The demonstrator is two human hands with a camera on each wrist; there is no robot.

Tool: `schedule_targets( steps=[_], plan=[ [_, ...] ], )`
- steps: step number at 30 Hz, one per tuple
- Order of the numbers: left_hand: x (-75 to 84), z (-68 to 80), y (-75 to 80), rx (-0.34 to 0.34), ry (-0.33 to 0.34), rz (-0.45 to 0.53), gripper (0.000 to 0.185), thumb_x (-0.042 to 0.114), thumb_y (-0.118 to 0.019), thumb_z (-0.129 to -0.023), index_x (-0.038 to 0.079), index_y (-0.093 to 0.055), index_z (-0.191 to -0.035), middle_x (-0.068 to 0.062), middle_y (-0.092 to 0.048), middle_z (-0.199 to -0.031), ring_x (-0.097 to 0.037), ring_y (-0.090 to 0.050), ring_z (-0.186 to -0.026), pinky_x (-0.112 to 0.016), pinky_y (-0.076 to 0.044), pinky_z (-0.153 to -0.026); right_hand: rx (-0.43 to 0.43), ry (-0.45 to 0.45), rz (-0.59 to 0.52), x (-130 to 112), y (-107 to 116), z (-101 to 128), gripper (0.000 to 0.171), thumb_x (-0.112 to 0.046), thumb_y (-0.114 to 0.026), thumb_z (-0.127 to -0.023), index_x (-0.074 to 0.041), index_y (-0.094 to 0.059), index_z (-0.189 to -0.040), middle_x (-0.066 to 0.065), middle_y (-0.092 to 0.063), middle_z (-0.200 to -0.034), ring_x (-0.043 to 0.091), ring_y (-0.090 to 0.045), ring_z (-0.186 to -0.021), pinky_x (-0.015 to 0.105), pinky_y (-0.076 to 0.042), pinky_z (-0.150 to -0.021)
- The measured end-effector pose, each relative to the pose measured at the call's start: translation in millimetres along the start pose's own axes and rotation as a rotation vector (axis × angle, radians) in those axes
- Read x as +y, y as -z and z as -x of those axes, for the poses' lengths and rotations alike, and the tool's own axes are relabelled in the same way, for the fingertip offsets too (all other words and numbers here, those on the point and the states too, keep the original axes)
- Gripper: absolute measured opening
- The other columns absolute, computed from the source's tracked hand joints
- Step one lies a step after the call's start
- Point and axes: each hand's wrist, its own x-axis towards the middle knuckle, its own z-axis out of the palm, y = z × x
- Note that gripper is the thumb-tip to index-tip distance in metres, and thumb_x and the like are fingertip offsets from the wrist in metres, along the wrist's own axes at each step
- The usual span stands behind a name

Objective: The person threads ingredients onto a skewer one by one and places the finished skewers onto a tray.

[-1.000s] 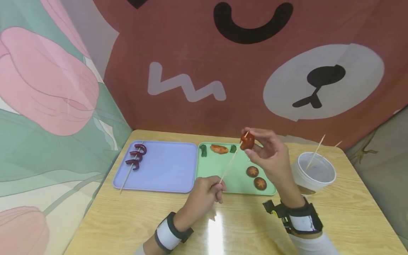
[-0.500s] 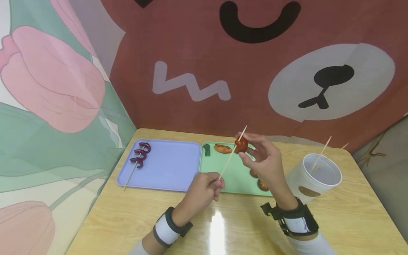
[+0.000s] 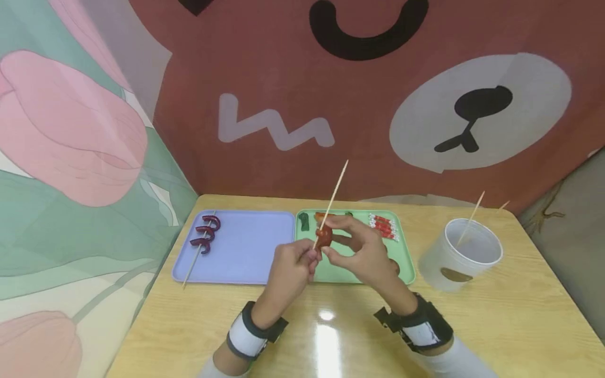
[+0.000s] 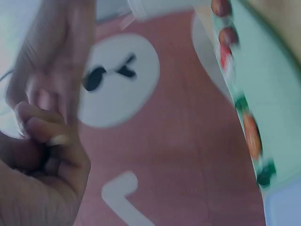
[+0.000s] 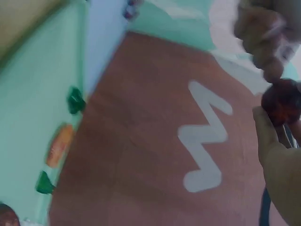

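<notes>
Near the lower end of a thin wooden skewer, my left hand pinches the stick with curled fingers. My right hand holds a round, glossy red-brown mushroom between thumb and fingers. The skewer runs through it, and its long bare part slants up beyond. In the right wrist view the mushroom shows a faint orange star on a dark cap. Both hands are close together over the green tray. In the left wrist view the left hand is curled, and the stick is hidden.
On the green tray lie a dark green piece, an orange piece and red-and-white sticks. The blue tray bears a skewer of purple tentacle pieces. A white bucket with sticks stands at right.
The right hand has come down and left toward the left hand, sliding the mushroom down the skewer. More bare stick now stands above it, and the red-and-white sticks have come into view.
</notes>
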Motion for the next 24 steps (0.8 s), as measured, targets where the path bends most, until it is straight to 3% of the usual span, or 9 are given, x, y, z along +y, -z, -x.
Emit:
schedule_targets(
  steps=[2, 8, 10, 12, 15, 17, 19, 21, 24],
  plan=[
    [5.1, -6.6, 0.9, 0.035, -0.003, -0.019, 0.026, 0.001, -0.052, -0.095, 0.008, -0.061, -0.07, -0.005, -0.053, -0.053, -0.012, -0.053, -0.043, -0.024, -0.048, -0.039, -0.008, -0.005, 0.018, 3.7, -3.8, 2.8, 0.046, 0.016, -0.072, -0.074, 0.006, -0.061, -0.117, 0.024, -0.059, -0.124, 0.021, -0.06, -0.118, 0.038, -0.055, -0.091],
    [4.6, -9.3, -1.8, 0.014, 0.037, 0.013, 0.026, 0.002, -0.052, -0.096, 0.006, -0.062, -0.072, -0.009, -0.056, -0.055, -0.015, -0.058, -0.046, -0.025, -0.053, -0.045, -0.019, -0.021, 0.063, 3.0, 3.4, 4.7, 0.05, 0.012, -0.074, -0.075, -0.002, -0.062, -0.121, 0.015, -0.061, -0.128, 0.022, -0.059, -0.12, 0.036, -0.055, -0.092],
    [4.2, -7.7, -1.1, 0.028, 0.051, 0.014, 0.025, 0.003, -0.053, -0.096, 0.006, -0.062, -0.073, -0.011, -0.057, -0.056, -0.018, -0.059, -0.048, -0.027, -0.054, -0.047, -0.056, -0.058, 0.087, 3.1, 11.3, 3.4, 0.05, 0.007, -0.073, -0.079, -0.004, -0.06, -0.125, 0.014, -0.06, -0.131, 0.022, -0.058, -0.122, 0.035, -0.054, -0.094],
    [8.8, -5.5, 1.2, 0.045, 0.061, 0.012, 0.023, 0.002, -0.054, -0.096, 0.004, -0.063, -0.074, -0.014, -0.057, -0.057, -0.022, -0.06, -0.05, -0.029, -0.056, -0.048, -0.059, -0.182, 0.148, 3.4, 24.7, 2.0, 0.044, -0.006, -0.07, -0.086, -0.012, -0.06, -0.128, 0.008, -0.06, -0.132, 0.02, -0.063, -0.113, 0.032, -0.059, -0.082],
    [5.6, -3.4, 4.4, 0.057, 0.053, -0.004, 0.021, 0.002, -0.055, -0.095, 0.004, -0.063, -0.075, -0.012, -0.058, -0.057, -0.021, -0.061, -0.051, -0.03, -0.056, -0.05, -0.101, -0.415, 0.423, 10.0, 54.9, 1.8, 0.038, -0.027, -0.064, -0.093, -0.017, -0.058, -0.13, 0.006, -0.06, -0.132, 0.023, -0.065, -0.108, 0.038, -0.058, -0.082],
    [2.6, -2.0, 6.1, 0.055, 0.039, -0.016, 0.022, 0.003, -0.055, -0.095, 0.005, -0.063, -0.075, -0.008, -0.058, -0.056, -0.017, -0.061, -0.051, -0.029, -0.056, -0.05, -0.189, -0.578, 0.65, 19.1, 75.0, 5.3, 0.042, -0.035, -0.062, -0.093, -0.014, -0.058, -0.129, 0.009, -0.061, -0.129, 0.028, -0.065, -0.106, 0.044, -0.056, -0.082],
    [-5.1, -1.5, 6.4, 0.051, 0.022, -0.027, 0.022, 0.006, -0.056, -0.096, 0.007, -0.063, -0.075, -0.004, -0.058, -0.056, -0.013, -0.061, -0.05, -0.028, -0.056, -0.049, -0.293, -0.655, 0.842, 34.2, 89.2, 10.9, 0.049, -0.033, -0.066, -0.091, -0.003, -0.057, -0.128, 0.018, -0.061, -0.128, 0.037, -0.059, -0.115, 0.052, -0.049, -0.095],
    [-6.0, -0.7, 6.4, 0.042, 0.018, -0.038, 0.022, 0.006, -0.055, -0.096, 0.007, -0.063, -0.076, -0.003, -0.059, -0.057, -0.014, -0.062, -0.05, -0.032, -0.057, -0.05, -0.368, -0.736, 0.937, 49.9, 96.2, 18.0, 0.056, -0.031, -0.07, -0.087, 0.003, -0.054, -0.13, 0.024, -0.058, -0.128, 0.041, -0.055, -0.118, 0.054, -0.048, -0.096],
    [-7.0, 0.0, 4.4, 0.031, 0.012, -0.037, 0.022, 0.005, -0.055, -0.096, 0.007, -0.063, -0.076, -0.002, -0.06, -0.057, -0.016, -0.063, -0.051, -0.035, -0.057, -0.051, -0.397, -0.827, 1.019, 68.9, 99.4, 27.5, 0.068, -0.036, -0.075, -0.082, 0.006, -0.052, -0.131, 0.028, -0.057, -0.123, 0.042, -0.055, -0.113, 0.054, -0.049, -0.091]
  ],
)
